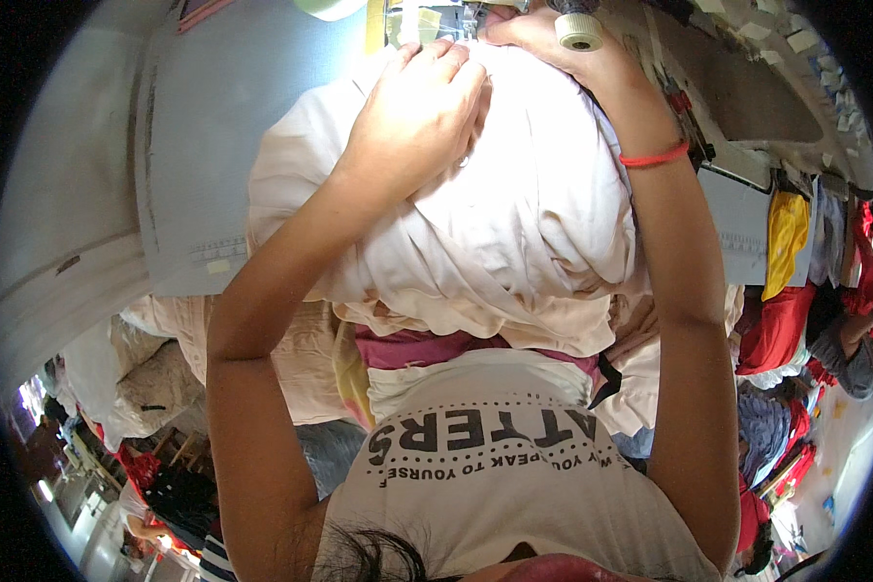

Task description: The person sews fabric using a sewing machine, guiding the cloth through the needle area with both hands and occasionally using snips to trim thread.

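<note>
A large bunched pale cloth [543,184] lies across the front of the sewing machine's table and hangs over its edge toward my lap. My left hand [422,107] rests on top of it, fingers bent and gathered on the fabric just short of the presser foot [470,21]. To the right of the foot, my right hand [563,48] has its thumb and fingertips closed at the cloth's far edge. A round cream knob [580,31] of the machine covers part of that hand. Bright light washes out the fabric near the needle.
The grey-blue table [189,194] has a ruler marking near its front edge. A pink-edged item [202,14] sits at the far left. Yellow cloth [786,238] and red cloth [776,330] hang at the right. Clear plastic-covered bundles [155,378] lie lower left.
</note>
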A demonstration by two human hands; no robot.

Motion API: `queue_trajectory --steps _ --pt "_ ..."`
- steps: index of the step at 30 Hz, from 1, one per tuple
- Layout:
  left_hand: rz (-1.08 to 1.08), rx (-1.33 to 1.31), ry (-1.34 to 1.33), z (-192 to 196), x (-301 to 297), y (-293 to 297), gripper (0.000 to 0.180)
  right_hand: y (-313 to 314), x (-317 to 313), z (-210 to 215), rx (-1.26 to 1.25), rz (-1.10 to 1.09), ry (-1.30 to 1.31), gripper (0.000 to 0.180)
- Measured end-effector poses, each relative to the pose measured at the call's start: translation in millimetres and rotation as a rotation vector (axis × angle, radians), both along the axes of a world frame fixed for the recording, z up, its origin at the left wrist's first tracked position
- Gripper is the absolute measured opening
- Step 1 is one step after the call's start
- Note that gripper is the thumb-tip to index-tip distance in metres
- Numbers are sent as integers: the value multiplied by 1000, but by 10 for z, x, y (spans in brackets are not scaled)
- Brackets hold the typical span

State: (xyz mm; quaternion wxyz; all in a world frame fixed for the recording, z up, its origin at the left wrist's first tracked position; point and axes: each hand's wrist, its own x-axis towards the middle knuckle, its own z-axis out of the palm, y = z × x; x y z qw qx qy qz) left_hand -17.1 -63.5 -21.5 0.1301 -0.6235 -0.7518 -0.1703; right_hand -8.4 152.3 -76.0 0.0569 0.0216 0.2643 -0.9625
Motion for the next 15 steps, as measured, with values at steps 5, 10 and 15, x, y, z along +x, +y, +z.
queue_trajectory --steps 5,10,15 --pt "14 -4 -9 17 9 -23 20 -110 252 196 1882 -149 -163 26" --pt "22 36 26 -46 14 -21 21 -170 233 350 1820 -53 -299 27" --pt "34 37 28 -33 15 -21 20 -176 226 345 1812 -94 -244 27"
